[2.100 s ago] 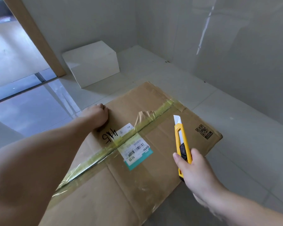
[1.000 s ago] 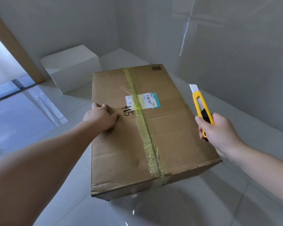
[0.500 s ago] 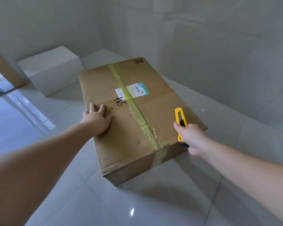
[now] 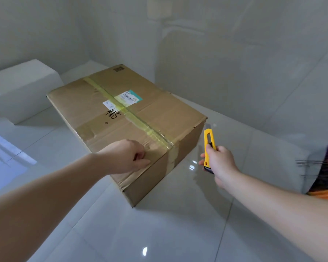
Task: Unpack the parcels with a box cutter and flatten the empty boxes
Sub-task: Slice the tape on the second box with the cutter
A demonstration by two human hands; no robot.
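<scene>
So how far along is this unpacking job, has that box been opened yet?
Not yet. The cardboard box stands whole on the floor, its tape strip unbroken along the top. In hand: the left hand rests on the near top edge, and the right hand holds the yellow box cutter beside the box, no blade showing. Cutting, emptying and flattening remain.

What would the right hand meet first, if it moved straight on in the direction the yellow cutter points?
Probably the near right corner of the cardboard box. The right hand holds the box cutter beside the box's side wall, tip aimed up toward that corner. Depth is unclear, so it might slip past toward the wall.
</scene>
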